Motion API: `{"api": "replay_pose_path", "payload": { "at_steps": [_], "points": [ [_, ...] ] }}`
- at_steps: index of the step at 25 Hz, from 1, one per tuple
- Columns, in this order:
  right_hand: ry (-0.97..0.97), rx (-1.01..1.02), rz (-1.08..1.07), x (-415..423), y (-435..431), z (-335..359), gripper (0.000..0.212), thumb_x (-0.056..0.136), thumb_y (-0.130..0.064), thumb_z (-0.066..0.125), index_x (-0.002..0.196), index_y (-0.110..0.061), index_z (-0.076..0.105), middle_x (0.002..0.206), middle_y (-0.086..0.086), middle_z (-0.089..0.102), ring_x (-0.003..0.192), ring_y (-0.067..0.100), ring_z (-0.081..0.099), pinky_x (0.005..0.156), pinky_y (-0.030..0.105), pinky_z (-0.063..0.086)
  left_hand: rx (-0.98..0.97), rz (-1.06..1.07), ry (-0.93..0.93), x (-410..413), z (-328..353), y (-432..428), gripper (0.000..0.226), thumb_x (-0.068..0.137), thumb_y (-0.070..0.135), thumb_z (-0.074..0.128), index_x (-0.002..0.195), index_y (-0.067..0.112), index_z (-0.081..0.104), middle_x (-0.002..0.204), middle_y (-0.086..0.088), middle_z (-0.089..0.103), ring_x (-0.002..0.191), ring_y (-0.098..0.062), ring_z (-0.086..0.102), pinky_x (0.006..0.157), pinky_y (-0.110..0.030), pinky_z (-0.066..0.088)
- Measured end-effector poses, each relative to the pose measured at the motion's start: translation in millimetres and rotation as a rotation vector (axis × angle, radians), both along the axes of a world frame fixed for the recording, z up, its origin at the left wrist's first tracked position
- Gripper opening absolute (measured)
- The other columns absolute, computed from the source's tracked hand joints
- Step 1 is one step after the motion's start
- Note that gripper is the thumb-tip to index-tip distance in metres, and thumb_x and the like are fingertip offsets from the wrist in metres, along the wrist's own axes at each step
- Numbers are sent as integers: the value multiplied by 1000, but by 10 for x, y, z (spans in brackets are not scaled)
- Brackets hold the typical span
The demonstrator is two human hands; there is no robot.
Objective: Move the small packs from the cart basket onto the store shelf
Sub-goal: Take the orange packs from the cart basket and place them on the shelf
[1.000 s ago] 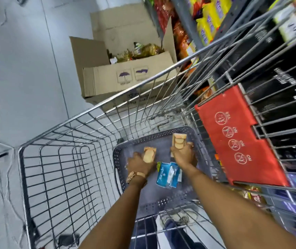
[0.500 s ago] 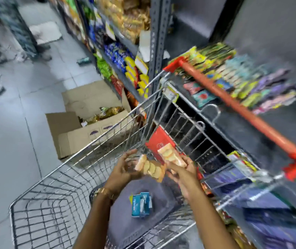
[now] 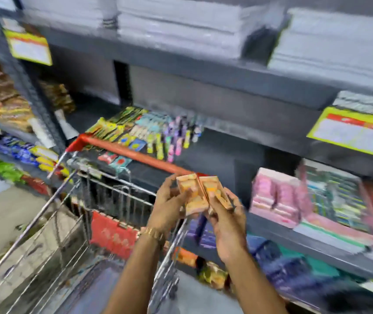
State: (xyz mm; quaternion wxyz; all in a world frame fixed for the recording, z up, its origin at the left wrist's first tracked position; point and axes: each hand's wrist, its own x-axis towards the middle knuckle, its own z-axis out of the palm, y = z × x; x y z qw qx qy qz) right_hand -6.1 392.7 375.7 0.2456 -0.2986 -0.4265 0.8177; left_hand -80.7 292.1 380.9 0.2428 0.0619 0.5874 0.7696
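Note:
Two small orange biscuit packs are held side by side above the cart's handle end. My left hand [image 3: 169,205], with a gold watch on its wrist, grips the left pack [image 3: 190,193]. My right hand [image 3: 226,218] grips the right pack [image 3: 215,191]. Both packs hover in front of the dark grey store shelf [image 3: 215,152], apart from it. The wire cart [image 3: 51,223] with its orange handle [image 3: 135,155] stands below and to the left. The basket inside it is out of sight. The frame is motion-blurred.
Small colourful items [image 3: 149,130] lie on the shelf behind the handle. Pink packs [image 3: 274,196] and stacked goods sit on the shelf at right. White stacks [image 3: 181,19] fill the top shelf. Snack bags [image 3: 1,96] line the left shelves. A red flap [image 3: 113,234] hangs in the cart.
Both hands lifted the two packs out of the cart basket and up toward the shelf. The view swung up from the cart to the shelves.

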Motion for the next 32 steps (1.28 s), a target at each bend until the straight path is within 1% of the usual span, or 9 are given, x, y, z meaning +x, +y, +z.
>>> {"api": "replay_pose_path", "payload": {
  "at_steps": [3,7,9,12,15,18,21,24,32],
  "points": [
    [80,-22,-105,226,490,152,41,84,-2,61,122,-15,54,101,3,68,80,12,65,71,23,55,-23,-259,16,90,186,543,56,78,-15,65,116,23,49,95,-5,69,73,-16,70,58,-32,59],
    [147,12,-234,464,981,133,45,82,-4,62,125,-13,52,98,4,66,83,17,61,64,17,55,-85,-453,78,183,180,1158,93,69,-19,71,143,18,29,125,-14,61,109,-25,63,75,-29,60],
    [105,34,-266,557,1186,84,37,88,4,54,123,-6,51,97,7,65,82,17,63,65,17,57,-133,-519,167,212,150,1419,82,68,-20,72,132,22,41,112,-8,64,95,-13,66,72,-19,59],
    [-55,192,-308,623,1390,0,32,85,15,44,107,-5,57,85,6,64,76,23,58,60,17,56,-270,-598,390,202,82,1672,69,60,-4,83,121,16,58,103,-7,68,98,-15,63,93,-30,50],
    [-557,657,-254,630,1412,29,22,83,4,50,86,-14,62,82,10,67,73,29,61,62,20,52,-482,-521,665,172,-36,1784,56,62,14,82,113,29,65,110,-6,68,109,-17,59,97,-31,46],
    [-994,1064,-134,629,1380,97,30,88,-9,49,112,-20,62,117,13,64,99,36,64,82,38,52,-776,-444,904,142,-72,1830,51,75,26,73,125,30,59,135,1,51,119,-22,55,101,-36,46],
    [-1143,1215,-59,583,1423,204,29,93,-8,40,113,-18,59,115,10,67,103,32,64,86,39,51,-1036,-502,1147,172,-18,1856,43,88,26,56,129,38,51,146,9,41,117,-28,58,93,-40,51],
    [-1205,1253,16,537,1451,226,25,93,-10,41,108,-14,60,110,10,69,104,29,65,85,35,51,-1164,-470,1276,227,-3,1884,43,91,18,46,131,33,48,146,4,42,108,-33,63,84,-40,52],
    [-1241,1282,108,537,1354,258,26,94,-11,41,111,-15,59,115,10,68,105,30,64,85,36,51,-1262,-456,1329,292,15,1852,44,90,14,46,133,22,40,137,-10,44,97,-36,65,74,-39,51]
  ]
}}
